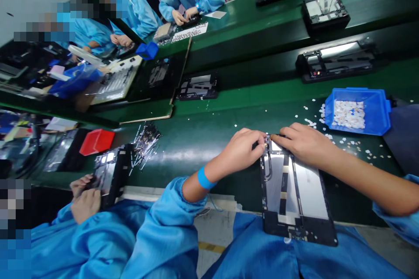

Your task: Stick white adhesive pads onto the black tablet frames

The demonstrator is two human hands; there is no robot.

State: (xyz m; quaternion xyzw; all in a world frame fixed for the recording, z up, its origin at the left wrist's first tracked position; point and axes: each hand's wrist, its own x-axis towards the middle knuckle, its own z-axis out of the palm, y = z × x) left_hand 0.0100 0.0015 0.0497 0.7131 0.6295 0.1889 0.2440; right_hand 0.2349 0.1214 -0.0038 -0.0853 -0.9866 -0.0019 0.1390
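The open tablet chassis lies at the near edge of the bench, its long axis running from the person's lap toward the far side, its near end overhanging that edge. Both hands meet at its far end: the left hand comes in from the left, the right hand from the right, fingertips almost touching at the far left corner. Each hand looks pinched together on something tiny there, but the part itself is too small and too covered by fingers to make out. A blue tray of white bits sits just beyond the right hand, nearer to it than to the left. A neighbour's hands at the left hold another chassis, partly cut off.
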